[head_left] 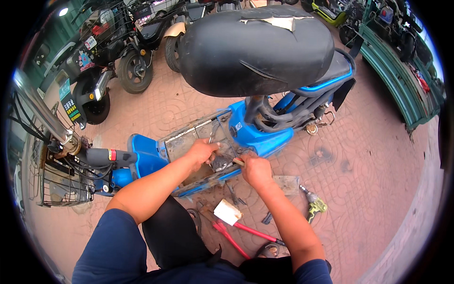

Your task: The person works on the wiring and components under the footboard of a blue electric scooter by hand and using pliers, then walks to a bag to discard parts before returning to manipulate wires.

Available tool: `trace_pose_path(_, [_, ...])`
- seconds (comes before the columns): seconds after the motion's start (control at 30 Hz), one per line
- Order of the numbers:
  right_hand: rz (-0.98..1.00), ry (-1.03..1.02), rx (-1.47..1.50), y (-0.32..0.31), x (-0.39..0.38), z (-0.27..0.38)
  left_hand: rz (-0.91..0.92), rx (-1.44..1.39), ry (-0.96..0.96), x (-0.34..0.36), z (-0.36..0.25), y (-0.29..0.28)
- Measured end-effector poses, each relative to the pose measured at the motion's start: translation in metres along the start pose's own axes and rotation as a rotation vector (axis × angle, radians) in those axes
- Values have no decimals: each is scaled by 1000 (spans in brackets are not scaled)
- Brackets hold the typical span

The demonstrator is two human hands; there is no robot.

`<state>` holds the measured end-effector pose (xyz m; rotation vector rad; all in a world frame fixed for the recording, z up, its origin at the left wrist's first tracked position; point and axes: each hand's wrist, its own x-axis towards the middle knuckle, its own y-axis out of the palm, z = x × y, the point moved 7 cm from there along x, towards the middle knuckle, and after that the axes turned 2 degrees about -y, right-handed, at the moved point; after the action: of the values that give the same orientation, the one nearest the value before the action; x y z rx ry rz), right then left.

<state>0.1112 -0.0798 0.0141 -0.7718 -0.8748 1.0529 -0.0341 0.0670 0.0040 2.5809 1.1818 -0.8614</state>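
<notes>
A blue electric scooter [265, 137] stands in front of me with its footboard area open, showing a dirty, shallow floor compartment [184, 146]. My left hand [202, 154] is closed over this compartment, on a thin metal tool [211, 137] that sticks up past the fingers. Just to the right, my right hand [257, 170] is closed round a tan handle [239, 162] pointing toward the left hand; the tool's far end cannot be made out. Between the hands lies a dark, crumpled-looking lump [221, 163]. Above is the torn black seat [255, 52].
Red-handled bolt cutters [236, 236], a white block-like box [227, 212] and a green-and-black cordless drill [314, 204] lie on the brick paving. Parked scooters [135, 71] line the upper left. A green cart [395, 71] stands at right; handlebar and wire basket [61, 184] at left.
</notes>
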Motion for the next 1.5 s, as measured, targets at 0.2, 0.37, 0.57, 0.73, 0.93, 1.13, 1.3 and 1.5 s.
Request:
trace_pose_path(0.2, [-39,38,44,-3,7,4,-60,120,7,2,3,5])
trace_pose_path(0.37, [113,-59,-88,16,22,9,-95,115,-22,11,9,-5])
trace_pose_path(0.57, [-97,10,157,-24,28,15,-236,-108,42,-1,-8,-27])
trace_pose_path(0.73, [-80,481,636,-40,10,-1,-353,-323,62,-26,-18,-48])
trace_pose_path(0.93, [56,503,850,-9,-18,55,26,-589,-71,-82,-2,28])
trace_pose_path(1.13, [237,595,1132,4,-39,88,24,-651,-193,-132,22,8])
trace_pose_path(1.3, [471,335,861,-3,-34,119,-34,-623,-130,-169,38,6])
trace_pose_path(1.5, [668,575,1207,-21,-41,149,-139,-639,133,-189,22,-4])
